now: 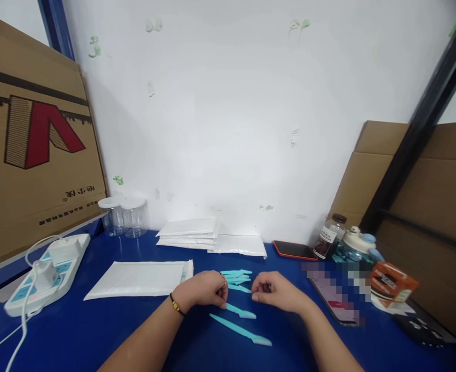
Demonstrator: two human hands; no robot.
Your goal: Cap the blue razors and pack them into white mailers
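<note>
My left hand (211,289), with a dark beaded bracelet on its wrist, is closed with thumb and fingers together at the handle end of a turquoise eyebrow razor (241,311). The razor's pale blade end points to the right. Closer to me lies another turquoise eyebrow razor (241,329), slanted on the blue table. Beyond my left fingers, several more razors (238,278) lie side by side, their left ends partly hidden by that hand. My right hand (272,292) is loosely curled at their right tips, thumb and forefinger slightly apart, with nothing visible in it.
A white padded envelope (140,279) lies left of my hands; more envelopes (189,232) are stacked by the wall. At left are a power strip (49,274) and two clear jars (134,219). Phones (295,250), a bottle (331,237) and an orange box (393,283) stand right.
</note>
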